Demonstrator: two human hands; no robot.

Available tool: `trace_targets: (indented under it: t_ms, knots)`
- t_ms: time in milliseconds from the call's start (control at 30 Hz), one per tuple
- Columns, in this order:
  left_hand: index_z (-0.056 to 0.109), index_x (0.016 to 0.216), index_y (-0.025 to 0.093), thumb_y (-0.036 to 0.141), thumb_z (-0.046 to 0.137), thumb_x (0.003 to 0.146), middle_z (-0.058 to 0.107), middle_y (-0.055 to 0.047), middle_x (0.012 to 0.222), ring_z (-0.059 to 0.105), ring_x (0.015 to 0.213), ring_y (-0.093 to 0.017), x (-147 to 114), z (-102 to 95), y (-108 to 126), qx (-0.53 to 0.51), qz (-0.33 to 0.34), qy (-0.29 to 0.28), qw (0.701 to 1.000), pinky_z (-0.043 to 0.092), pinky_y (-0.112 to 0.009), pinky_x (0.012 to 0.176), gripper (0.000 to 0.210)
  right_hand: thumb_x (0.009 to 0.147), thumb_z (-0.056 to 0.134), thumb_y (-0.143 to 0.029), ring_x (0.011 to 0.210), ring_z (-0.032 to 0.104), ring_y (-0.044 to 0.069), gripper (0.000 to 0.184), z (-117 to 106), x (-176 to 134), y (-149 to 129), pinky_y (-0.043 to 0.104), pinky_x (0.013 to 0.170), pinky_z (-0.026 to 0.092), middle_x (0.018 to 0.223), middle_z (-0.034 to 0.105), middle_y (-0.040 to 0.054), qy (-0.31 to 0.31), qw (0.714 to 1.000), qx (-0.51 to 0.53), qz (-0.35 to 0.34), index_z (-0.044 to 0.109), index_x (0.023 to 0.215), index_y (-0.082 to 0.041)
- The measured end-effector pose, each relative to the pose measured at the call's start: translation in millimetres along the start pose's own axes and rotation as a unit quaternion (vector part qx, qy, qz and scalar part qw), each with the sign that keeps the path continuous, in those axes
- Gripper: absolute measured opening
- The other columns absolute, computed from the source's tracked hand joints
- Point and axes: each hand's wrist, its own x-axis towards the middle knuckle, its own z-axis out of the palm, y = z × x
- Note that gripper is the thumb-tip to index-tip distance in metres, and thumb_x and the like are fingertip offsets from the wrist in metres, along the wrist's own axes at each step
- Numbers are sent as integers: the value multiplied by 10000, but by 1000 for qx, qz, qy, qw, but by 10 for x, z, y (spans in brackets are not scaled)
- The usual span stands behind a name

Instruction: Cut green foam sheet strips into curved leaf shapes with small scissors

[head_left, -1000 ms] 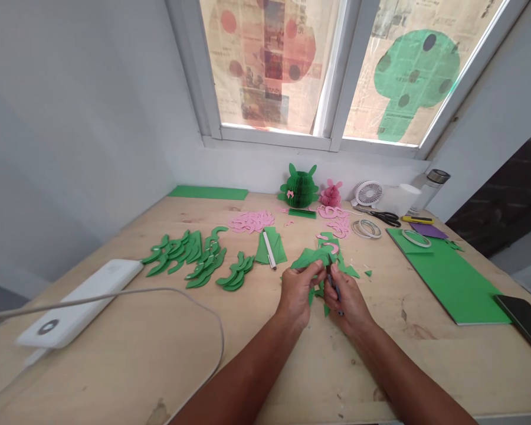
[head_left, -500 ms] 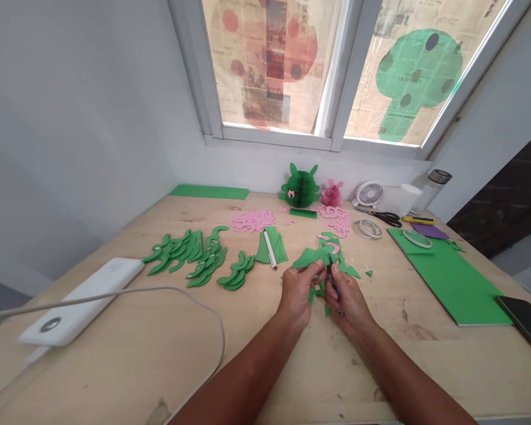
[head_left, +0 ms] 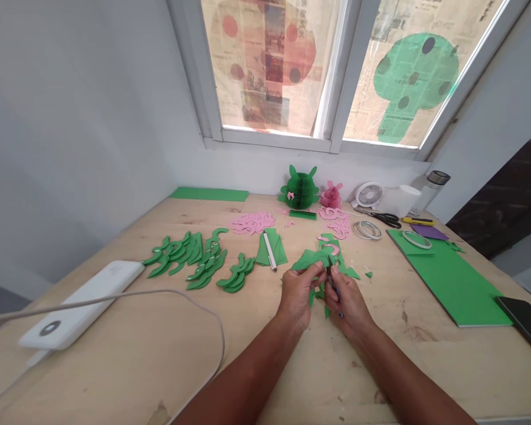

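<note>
Between its thumb and fingers my left hand (head_left: 297,292) pinches a piece of green paper (head_left: 312,260). My right hand (head_left: 348,295) is closed round small dark scissors (head_left: 333,283), whose tip points away from me and meets the paper's edge. My fingers hide most of the handles. Green paper scraps (head_left: 348,271) lie under and around both hands, with a pink curved cutting (head_left: 333,249) just beyond them. To the left, a white pen (head_left: 269,251) rests on green paper pieces (head_left: 279,248). Further left are several piles of curved green cut-outs (head_left: 207,265).
Pink cut-outs (head_left: 252,222), a green honeycomb paper figure (head_left: 301,190) and a smaller pink one (head_left: 331,196) are at the back. At right are tape rolls (head_left: 367,230), black-handled scissors (head_left: 387,219), a green sheet (head_left: 460,289) and a phone (head_left: 524,324). A power bank (head_left: 84,304) with a cable sits left.
My hands keep almost the same place and grip. The view has tilted very slightly.
</note>
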Motion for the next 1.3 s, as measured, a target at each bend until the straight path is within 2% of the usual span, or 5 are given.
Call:
trace_targets:
  t_ms: [367, 967, 1300]
  knots:
    - [658, 557, 109, 207, 778, 484, 620, -27, 569, 575, 578, -121, 10, -15, -4, -10, -6, 6, 1000, 483, -247, 624, 171, 743, 556, -581, 334, 143, 32, 537, 8, 6, -1, 177, 321, 105, 381, 249, -91, 4, 1000, -1, 4, 357, 447, -180]
    - [639, 545, 122, 220, 774, 516, 623, -14, 589, 573, 576, -107, 37, -63, -27, -3, -8, -12, 1000, 473, -231, 614, 170, 732, 567, -574, 318, 137, 29, 529, 26, 7, -7, 184, 321, 98, 356, 250, -98, 10, 1000, 5, 10, 347, 449, -186]
    - [616, 534, 123, 207, 787, 479, 623, -20, 583, 596, 603, -128, 42, -55, 3, -7, -17, 5, 1000, 488, -258, 644, 199, 730, 582, -559, 310, 156, 25, 445, 25, 11, 3, 172, 323, 106, 352, 296, -103, 23, 1000, 3, 13, 461, 556, -168]
